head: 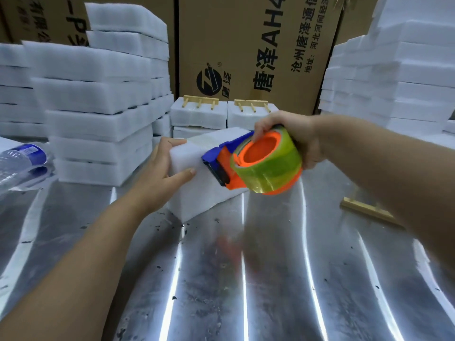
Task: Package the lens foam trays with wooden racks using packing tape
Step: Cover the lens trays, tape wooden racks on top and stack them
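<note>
A white lens foam tray block [197, 193] stands tilted on the shiny metal table [270, 279]. My left hand [163, 173] holds its left end, thumb across the near face and fingers over the top. My right hand [293, 136] grips an orange and blue tape dispenser [258, 163] loaded with a yellowish clear tape roll. The dispenser's blue head is against the block's upper right edge. Behind it, two packed foam blocks carry wooden racks [200, 102] with pegs on top. A loose wooden rack [366, 210] lies on the table at right.
Tall stacks of white foam trays [98, 119] rise at left, and more such trays [398, 77] are piled at right. Brown printed cardboard boxes [258, 45] form the back wall. A plastic water bottle [19, 161] lies at the left edge. Dark specks dot the table.
</note>
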